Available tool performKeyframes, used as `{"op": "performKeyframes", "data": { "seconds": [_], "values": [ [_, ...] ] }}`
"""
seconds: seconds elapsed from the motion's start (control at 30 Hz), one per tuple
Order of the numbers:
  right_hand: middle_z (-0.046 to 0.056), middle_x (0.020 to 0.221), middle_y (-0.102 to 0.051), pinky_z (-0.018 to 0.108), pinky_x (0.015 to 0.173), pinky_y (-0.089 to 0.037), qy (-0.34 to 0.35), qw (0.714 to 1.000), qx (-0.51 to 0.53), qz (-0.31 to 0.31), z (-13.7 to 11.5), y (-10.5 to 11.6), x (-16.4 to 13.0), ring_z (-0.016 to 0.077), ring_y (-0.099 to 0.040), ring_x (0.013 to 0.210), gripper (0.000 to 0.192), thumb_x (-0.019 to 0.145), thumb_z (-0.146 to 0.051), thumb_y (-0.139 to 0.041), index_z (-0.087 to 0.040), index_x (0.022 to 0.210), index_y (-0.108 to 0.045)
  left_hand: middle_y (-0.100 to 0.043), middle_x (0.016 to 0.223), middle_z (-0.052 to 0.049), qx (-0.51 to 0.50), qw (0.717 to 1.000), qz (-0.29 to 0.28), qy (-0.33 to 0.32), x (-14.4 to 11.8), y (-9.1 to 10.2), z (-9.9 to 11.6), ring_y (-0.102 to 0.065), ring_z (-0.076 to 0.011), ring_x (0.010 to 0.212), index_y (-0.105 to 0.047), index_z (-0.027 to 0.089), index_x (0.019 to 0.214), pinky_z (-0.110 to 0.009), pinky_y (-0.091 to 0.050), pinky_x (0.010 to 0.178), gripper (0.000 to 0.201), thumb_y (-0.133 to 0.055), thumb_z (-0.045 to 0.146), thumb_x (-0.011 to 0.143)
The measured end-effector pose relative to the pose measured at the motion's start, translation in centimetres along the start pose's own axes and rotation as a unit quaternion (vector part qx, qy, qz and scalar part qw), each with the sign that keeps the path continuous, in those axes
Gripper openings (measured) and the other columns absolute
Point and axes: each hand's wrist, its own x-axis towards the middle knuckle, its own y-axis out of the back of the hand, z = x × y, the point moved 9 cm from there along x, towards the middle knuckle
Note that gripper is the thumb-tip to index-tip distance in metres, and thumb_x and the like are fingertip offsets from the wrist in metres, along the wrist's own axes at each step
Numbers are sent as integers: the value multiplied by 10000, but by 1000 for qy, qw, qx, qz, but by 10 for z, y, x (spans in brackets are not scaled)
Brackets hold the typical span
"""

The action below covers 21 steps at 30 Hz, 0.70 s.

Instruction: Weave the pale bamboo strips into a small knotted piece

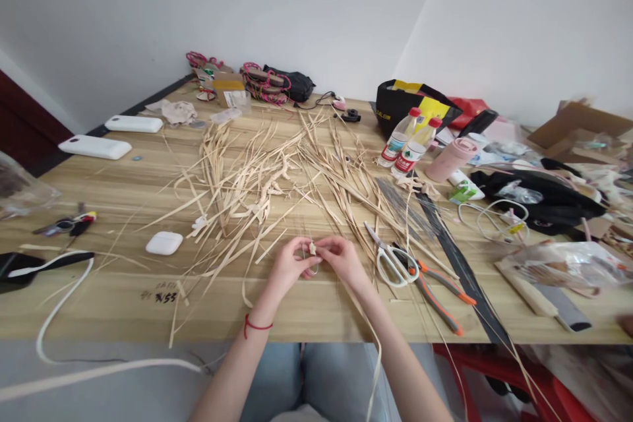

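Scrawled in black marker on the pale wooden surface (316,303), near its front edge and left of the hands, is a short mark that reads roughly "N55"; the strokes beside it are too smudged to make out. The two clear plastic water bottles with red caps (405,142) lying on their sides carry white, red and green labels, but the print on them is too small to read. The black and yellow bag (395,109) behind them shows pale lettering along its rim, also illegible.

Both hands meet at the front middle of the surface. The left hand (289,267) and the right hand (341,257) pinch a small folded piece of pale straw (312,248) between thumb and fingertips, each grip closed on it from its own side. The piece is a tiny tan knot of flat strip, held just above the wood, and a thin loop hangs below it. A long flat strip of the same straw (376,356) trails down from under the right hand, past the table's edge and over the lap. A red string bracelet (254,325) circles the left wrist.

Just right of the hands lie white-handled scissors (393,262) and orange-handled pliers (438,290). A loose heap of pale split straw strips (257,178) spreads behind the hands, and a small white earbud case (164,242) sits to the left.
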Motion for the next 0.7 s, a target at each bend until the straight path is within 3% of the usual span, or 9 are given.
{"op": "performKeyframes", "data": {
  "seconds": [0.1, 0.2, 0.37, 0.5, 0.57, 0.7],
  "values": [
    [92, 903, -705, 330, 744, -511, 22, 999, 5, -31, -7, 1, -5, 201, -657, 797, 238, 681, -306, -669, -156, 866, -681, -595, 937, -29, -3, 1000, -1, -3, 0, -1, 0, -574, -63, 440, -518, 171, 964, -203, -502, 385, 447, -752, 300, 606],
    [88, 878, -709, 344, 765, -508, 23, 999, 12, -26, -8, 6, -6, 201, -658, 797, 239, 683, -313, -668, -156, 863, -682, -605, 948, -40, -3, 1000, 4, 1, 0, 0, -1, -571, -58, 443, -530, 168, 987, -196, -500, 390, 480, -766, 288, 587],
    [76, 784, -700, 313, 663, -516, 0, 1000, 26, 3, -3, 5, 0, 186, -649, 695, 279, 599, -319, -724, -146, 808, -658, -619, 998, -73, -7, 1000, 11, 0, 1, 0, -3, -565, -56, 441, -524, 170, 1094, -195, -499, 393, 580, -775, 266, 580],
    [33, 707, -660, 254, 518, -478, -12, 998, 24, 48, -1, 6, 6, 150, -609, 573, 292, 542, -287, -748, -161, 753, -591, -615, 1018, -76, -1, 1000, 12, 3, 0, 0, -2, -565, -57, 439, -529, 174, 1085, -204, -498, 390, 583, -783, 249, 566],
    [15, 677, -636, 242, 523, -470, -3, 998, 6, 62, -2, 8, 9, 141, -597, 574, 278, 537, -277, -749, -167, 718, -569, -613, 1011, -72, 1, 1000, 4, -1, 0, -1, -2, -569, -62, 444, -523, 176, 1079, -208, -500, 395, 571, -779, 251, 574],
    [5, 601, -607, 229, 485, -442, -9, 999, -47, 24, 3, 7, 9, 129, -566, 528, 263, 614, -373, -715, -165, 673, -564, -609, 995, -64, -5, 1000, -10, -13, 0, -1, -2, -568, -59, 448, -502, 181, 1085, -204, -499, 403, 553, -759, 283, 606]
  ]
}}
